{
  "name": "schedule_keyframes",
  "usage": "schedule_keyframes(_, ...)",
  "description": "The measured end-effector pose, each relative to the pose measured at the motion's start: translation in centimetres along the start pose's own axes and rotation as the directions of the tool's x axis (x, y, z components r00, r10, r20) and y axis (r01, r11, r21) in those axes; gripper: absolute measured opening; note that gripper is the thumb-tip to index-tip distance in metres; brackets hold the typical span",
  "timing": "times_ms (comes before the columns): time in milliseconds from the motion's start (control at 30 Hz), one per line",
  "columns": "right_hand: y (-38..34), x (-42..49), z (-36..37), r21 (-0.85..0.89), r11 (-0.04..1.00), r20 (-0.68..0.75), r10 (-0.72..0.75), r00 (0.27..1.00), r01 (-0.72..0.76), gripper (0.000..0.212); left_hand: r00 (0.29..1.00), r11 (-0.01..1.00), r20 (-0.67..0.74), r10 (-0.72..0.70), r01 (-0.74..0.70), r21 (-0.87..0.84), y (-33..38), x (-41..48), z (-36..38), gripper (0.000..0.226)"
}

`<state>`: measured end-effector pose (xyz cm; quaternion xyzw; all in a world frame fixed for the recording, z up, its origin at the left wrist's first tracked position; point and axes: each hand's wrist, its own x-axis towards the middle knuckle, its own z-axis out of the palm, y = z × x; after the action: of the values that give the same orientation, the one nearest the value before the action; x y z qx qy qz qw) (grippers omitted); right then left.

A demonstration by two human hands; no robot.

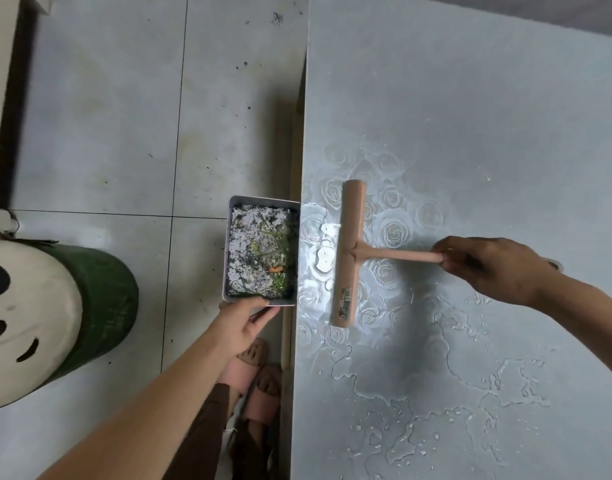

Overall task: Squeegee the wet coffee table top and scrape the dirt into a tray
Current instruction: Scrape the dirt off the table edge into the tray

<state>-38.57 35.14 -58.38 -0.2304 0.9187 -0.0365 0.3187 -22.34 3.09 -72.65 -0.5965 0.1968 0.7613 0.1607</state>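
A pink T-shaped squeegee [348, 254] lies blade-down on the wet grey coffee table top [470, 133], close to the table's left edge. My right hand [491, 265] grips the end of its handle. Small white puddles [323, 252] sit between the blade and the edge. A pale rectangular tray [227, 251], filled with dark dirt, green scraps and an orange bit, is held against the table's left edge. My left hand [243, 325] holds the tray's near rim, thumb on top.
Water pools spread over the near right part of the table [453, 393]. A green stool with a white panda-face top [37, 306] stands on the tiled floor at left. My feet in pink slippers [256, 379] stand beside the table's edge.
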Motion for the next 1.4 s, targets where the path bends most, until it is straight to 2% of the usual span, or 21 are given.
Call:
schedule_keyframes(300, -4.5, 3.4, 0.7, -0.030, 0.990, -0.046, -0.139, 0.989, 0.138, 0.021, 1.000, 1.000, -0.010, -0.006, 0.006, 0.024, -0.1, 0.3, -0.1, 0.038)
schedule_keyframes(433, -2.9, 1.5, -0.9, 0.022, 0.998, -0.033, -0.052, 0.998, 0.053, 0.020, 1.000, 1.000, -0.017, -0.019, 0.019, 0.004, 0.0, 0.1, -0.1, 0.042)
schedule_keyframes(533, -1.6, 0.0, -1.1, -0.041, 0.999, 0.020, 0.009, 1.000, -0.008, 0.019, 0.999, 1.000, -0.030, -0.019, 0.019, 0.006, 0.0, 0.0, 0.0, 0.046)
schedule_keyframes(733, -3.7, 1.4, 0.6, -0.040, 0.998, -0.030, -0.044, 0.999, 0.043, 0.022, 0.999, 1.000, -0.036, -0.002, 0.002, 0.004, -0.1, 0.3, -0.1, 0.053)
schedule_keyframes(900, -6.4, 3.0, 0.8, -0.078, 0.994, -0.078, -0.083, 0.993, 0.077, 0.023, 1.000, 0.999, -0.010, -0.013, 0.013, 0.035, -0.2, 0.3, -0.3, 0.033)
schedule_keyframes(1100, -8.3, 2.3, -1.0, 0.196, 0.979, -0.213, 0.096, 0.972, -0.054, 0.027, 1.000, 1.000, -0.019, 0.005, -0.004, 0.022, 0.1, -0.2, -0.8, 0.048)
schedule_keyframes(1267, -11.3, 3.5, -0.1, 0.548, 0.827, -0.222, 0.291, 0.931, -0.128, 0.036, 0.999, 1.000, -0.049, -0.022, 0.023, 0.013, 0.5, -1.0, -1.4, 0.057)
schedule_keyframes(1333, -11.9, 3.7, 1.4, 0.578, 0.797, -0.211, 0.353, 0.911, -0.175, 0.040, 0.998, 0.999, -0.054, -0.027, 0.028, 0.021, 0.6, -1.2, -1.8, 0.051)
schedule_keyframes(1400, -12.1, 2.4, 3.6, 0.536, 0.818, -0.230, 0.380, 0.896, -0.209, 0.042, 0.998, 0.999, -0.055, -0.029, 0.030, 0.021, 0.8, -1.3, -2.2, 0.046)
